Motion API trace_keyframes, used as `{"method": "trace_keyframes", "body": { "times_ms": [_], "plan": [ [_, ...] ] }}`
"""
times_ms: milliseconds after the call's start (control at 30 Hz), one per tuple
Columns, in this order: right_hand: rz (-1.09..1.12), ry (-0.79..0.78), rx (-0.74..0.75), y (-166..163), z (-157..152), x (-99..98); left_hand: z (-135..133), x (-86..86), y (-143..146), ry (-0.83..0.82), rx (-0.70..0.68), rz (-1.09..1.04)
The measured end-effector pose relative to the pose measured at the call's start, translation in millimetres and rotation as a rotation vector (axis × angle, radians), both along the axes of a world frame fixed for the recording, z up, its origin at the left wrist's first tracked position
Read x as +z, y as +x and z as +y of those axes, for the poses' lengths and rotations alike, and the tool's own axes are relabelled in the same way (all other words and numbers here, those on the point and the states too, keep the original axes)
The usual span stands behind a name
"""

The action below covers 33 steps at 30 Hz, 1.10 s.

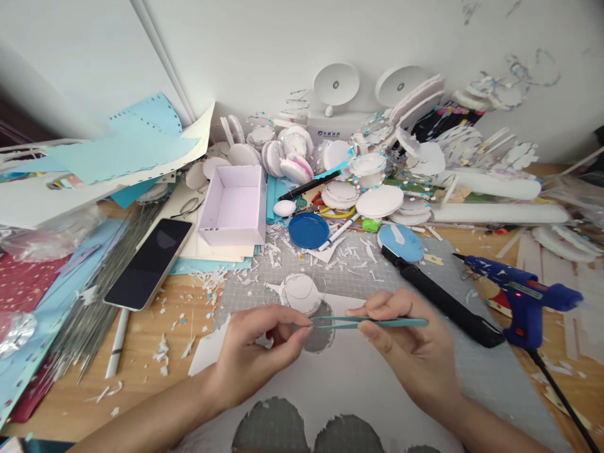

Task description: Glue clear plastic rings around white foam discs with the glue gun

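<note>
My right hand (413, 343) is closed around a pair of green tweezers (343, 324), held level with the tips pointing left. The tweezer arms stand slightly apart. My left hand (264, 343) pinches thumb and forefinger together right at those tips; whatever is between them is too small to make out. Just behind the tweezers sits a round white disc (301, 292) with a thin line across its top and small bits around its rim. Under both hands lies a white sheet (358, 384) with round holes cut from it, on a grey cutting mat (268, 286).
A blue glue gun (519, 292) with a lit red light stands right, beside a black cutter-like tool (438, 302). At left lie a phone (150, 263) and thin wires (104, 296). Behind are a pale box (231, 229), a blue lid (308, 231), and several white discs (380, 201).
</note>
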State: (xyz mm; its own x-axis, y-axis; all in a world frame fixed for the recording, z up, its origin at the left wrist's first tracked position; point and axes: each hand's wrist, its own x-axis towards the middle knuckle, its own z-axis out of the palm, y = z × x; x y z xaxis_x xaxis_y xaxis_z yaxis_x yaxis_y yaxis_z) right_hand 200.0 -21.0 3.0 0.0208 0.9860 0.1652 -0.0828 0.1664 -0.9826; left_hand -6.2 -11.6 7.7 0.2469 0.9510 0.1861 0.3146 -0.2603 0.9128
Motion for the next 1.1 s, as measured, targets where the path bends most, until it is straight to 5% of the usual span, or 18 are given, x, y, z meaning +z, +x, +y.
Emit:
{"method": "trace_keyframes", "body": {
  "times_ms": [233, 433, 633, 1100],
  "plan": [
    [0.156, -0.273, 0.184, 6, 10, -7.6, 2, 2.6, 0, -0.379, -0.061, -0.181],
    [0.098, -0.544, 0.563, -5, 2, 1.8, 0, 3.9, 3, -0.405, -0.125, -0.187],
    [-0.211, -0.448, 0.452, -12, 1, 9.8, -3, 0.1, 4, -0.247, -0.1, -0.104],
    [-0.282, -0.461, 0.418, -12, -1, 5.7, -5, -2.5, 4, -0.121, -0.149, -0.108]
  ]
}}
